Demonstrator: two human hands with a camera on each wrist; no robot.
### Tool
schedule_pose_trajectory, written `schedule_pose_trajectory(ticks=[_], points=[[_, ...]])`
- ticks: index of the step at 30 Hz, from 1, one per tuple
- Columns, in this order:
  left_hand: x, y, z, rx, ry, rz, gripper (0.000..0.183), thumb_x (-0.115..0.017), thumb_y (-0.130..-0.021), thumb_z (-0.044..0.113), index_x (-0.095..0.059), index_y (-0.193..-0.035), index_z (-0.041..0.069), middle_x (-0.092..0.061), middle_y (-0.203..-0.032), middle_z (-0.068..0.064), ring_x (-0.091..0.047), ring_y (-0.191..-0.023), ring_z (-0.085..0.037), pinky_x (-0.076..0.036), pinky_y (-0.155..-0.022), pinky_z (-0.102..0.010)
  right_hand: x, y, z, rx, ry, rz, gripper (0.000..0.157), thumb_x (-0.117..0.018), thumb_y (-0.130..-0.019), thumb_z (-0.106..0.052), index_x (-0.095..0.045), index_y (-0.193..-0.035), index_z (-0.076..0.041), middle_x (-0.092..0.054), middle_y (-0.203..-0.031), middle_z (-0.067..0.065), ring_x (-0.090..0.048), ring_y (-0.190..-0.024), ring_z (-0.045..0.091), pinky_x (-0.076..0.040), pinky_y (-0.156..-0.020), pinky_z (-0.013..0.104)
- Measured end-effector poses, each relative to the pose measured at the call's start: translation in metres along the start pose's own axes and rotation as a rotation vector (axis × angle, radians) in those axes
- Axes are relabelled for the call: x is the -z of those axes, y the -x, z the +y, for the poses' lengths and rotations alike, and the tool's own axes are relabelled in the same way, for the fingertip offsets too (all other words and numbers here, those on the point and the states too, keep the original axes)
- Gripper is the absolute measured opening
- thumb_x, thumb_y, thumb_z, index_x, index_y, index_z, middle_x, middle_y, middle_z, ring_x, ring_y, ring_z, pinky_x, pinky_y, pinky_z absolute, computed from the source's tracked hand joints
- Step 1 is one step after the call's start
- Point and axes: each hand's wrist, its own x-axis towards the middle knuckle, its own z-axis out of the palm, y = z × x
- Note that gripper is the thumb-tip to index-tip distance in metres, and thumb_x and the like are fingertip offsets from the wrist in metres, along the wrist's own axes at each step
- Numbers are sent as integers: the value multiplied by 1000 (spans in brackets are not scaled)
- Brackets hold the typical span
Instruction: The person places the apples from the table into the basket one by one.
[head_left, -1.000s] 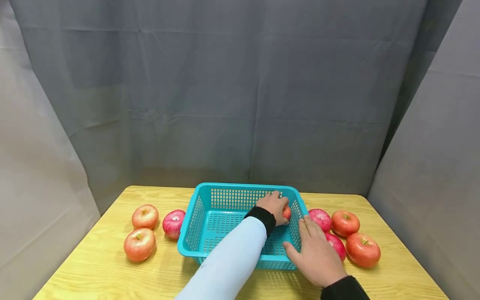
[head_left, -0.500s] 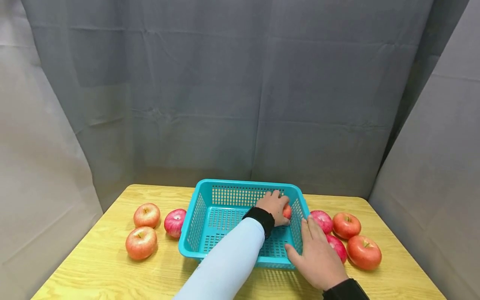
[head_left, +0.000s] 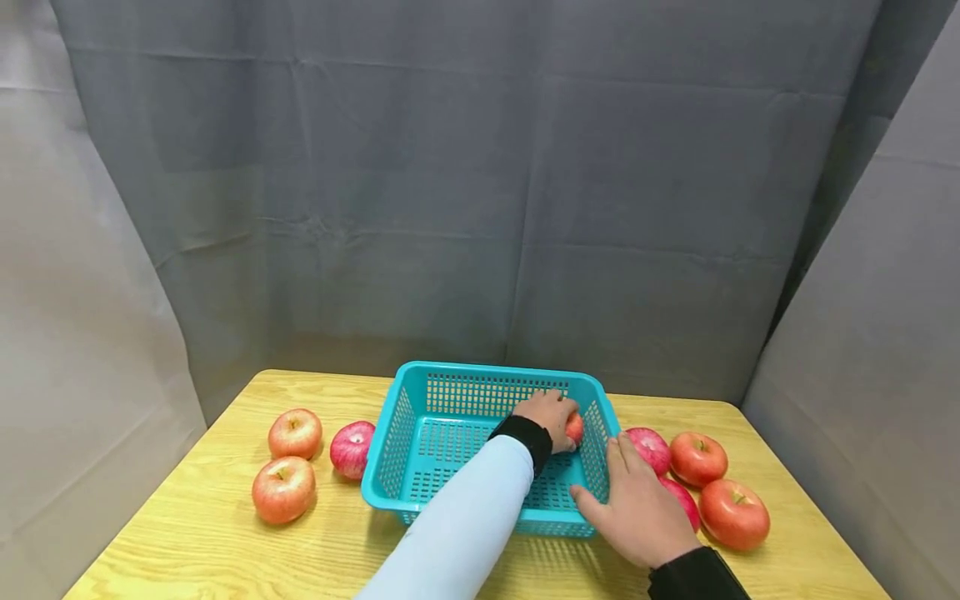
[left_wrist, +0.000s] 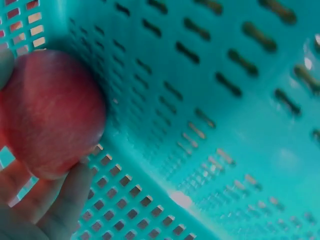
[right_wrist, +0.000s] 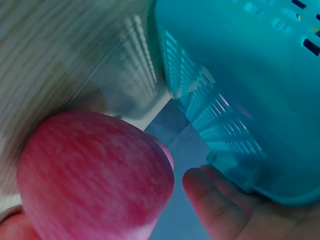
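Observation:
My left hand (head_left: 546, 417), in a black wrist strap and pale blue sleeve, reaches into the turquoise basket (head_left: 461, 505). Its fingers curl round a red apple (head_left: 574, 428) in the far right corner. The left wrist view has that apple (left_wrist: 55, 112) low in the basket, fingertips at its side. My right hand (head_left: 647, 510) lies with straight fingers along the right rim, thumb apart. From the right wrist, its fingertips (right_wrist: 212, 202) show against the rim, with a pink-red apple (right_wrist: 97, 175) on the table beside them.
Left of the basket on the wooden table (head_left: 187, 542) are a pink apple (head_left: 352, 449) and two light red apples (head_left: 284, 490). Right of it, pink and red apples (head_left: 733, 514) cluster by my right hand. Grey cloth (head_left: 480, 183) hangs behind.
The view shifts slightly, so the basket and apples sit a little differently in frame. Both hands keep their places, the left on its apple, the right at the rim.

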Motion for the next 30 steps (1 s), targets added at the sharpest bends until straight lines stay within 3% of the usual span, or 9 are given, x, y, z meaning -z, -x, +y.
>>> schedule_pose_trajectory(ticks=[7, 15, 19, 30], points=[[0, 0, 6, 18, -27, -14, 50, -75, -78, 47, -60, -123, 32, -58, -114, 5, -53, -99, -16, -51, -76, -34, 6, -1, 3, -17, -12, -30, 104, -31, -83, -80, -33, -141, 6, -26, -147, 25, -40, -121, 40, -50, -82, 58], [-5, 4, 8, 26, -17, -26, 50, -75, -77, 48, -61, -122, 32, -58, -112, 6, -53, -96, -15, -51, -77, -33, 8, 7, -1, 9, 0, -17, 99, -42, -85, -74, -34, -140, 9, -29, -145, 26, -44, -116, 42, -51, -80, 57], [-3, 5, 10, 21, -12, 4, 50, -75, -76, 49, -60, -122, 33, -58, -111, 6, -52, -93, -15, -51, -75, -32, 18, 10, -4, 9, 16, -23, 97, -44, -85, -71, -34, -140, 8, -28, -146, 27, -42, -118, 43, -50, -81, 59], [2, 7, 9, 14, -38, 26, 59, -73, -79, 48, -54, -132, 32, -56, -124, 3, -49, -109, -18, -50, -84, -36, 16, 7, -3, -28, 4, -63, 96, -47, -85, -70, -32, -142, 6, -27, -147, 25, -45, -115, 44, -48, -82, 62]])
